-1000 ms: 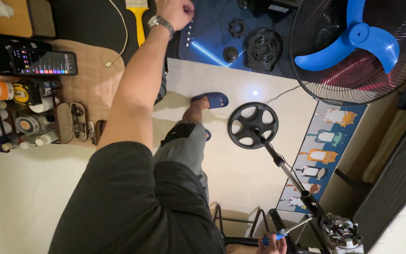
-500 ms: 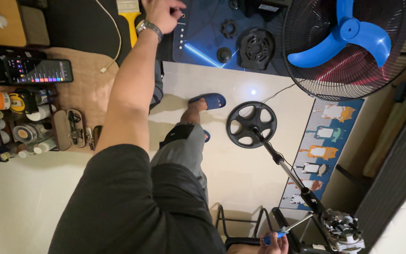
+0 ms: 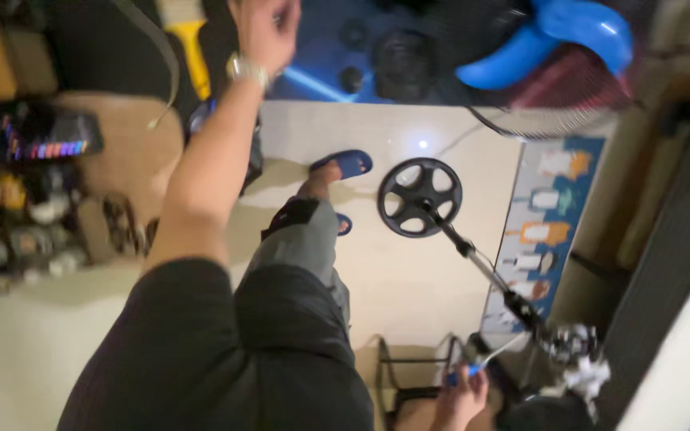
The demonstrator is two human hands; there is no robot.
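Note:
My left hand (image 3: 265, 32), with a watch on the wrist, is stretched far out over a dark blue board (image 3: 321, 80) beside a yellow object (image 3: 193, 48). It is blurred, and its fingers look curled. My right hand (image 3: 461, 395) is low by my side, shut on a small blue-tipped object (image 3: 473, 369). It is close to the lower shaft of a metal detector. The detector's round black coil (image 3: 421, 197) rests on the pale floor near my foot in a blue slipper (image 3: 345, 164).
A fan with blue blades (image 3: 569, 40) stands at the far right. A cluttered shelf of bottles (image 3: 17, 215) and a device with a colourful screen (image 3: 49, 144) are on the left. A blue picture mat (image 3: 545, 223) lies by the wall, and a metal frame (image 3: 417, 375) is near my right hand.
The view has swung a little and blurred. My left hand has drifted slightly left over the blue board. My right hand still holds the small blue object.

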